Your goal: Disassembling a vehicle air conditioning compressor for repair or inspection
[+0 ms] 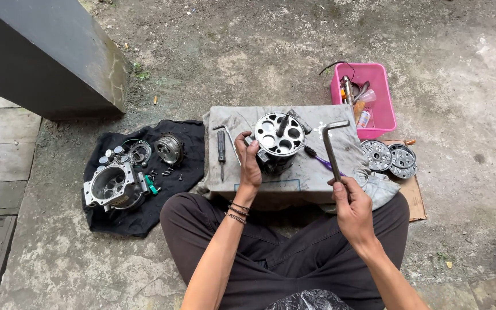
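A pink tub [383,115] stands upper right. Inside lies a small white-and-red labelled tube [364,119]. No signs or screens.

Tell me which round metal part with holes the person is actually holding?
The cylinder block standing on the cloth-covered box, gripped by the left hand. The two flat discs lie untouched on cardboard.

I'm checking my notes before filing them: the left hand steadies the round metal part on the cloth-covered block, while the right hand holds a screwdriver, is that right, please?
Not quite. The right hand holds a large L-shaped hex key, not a screwdriver; the screwdriver lies untouched on the cloth-covered block. The head view shows this. The left hand does steady the round metal part.
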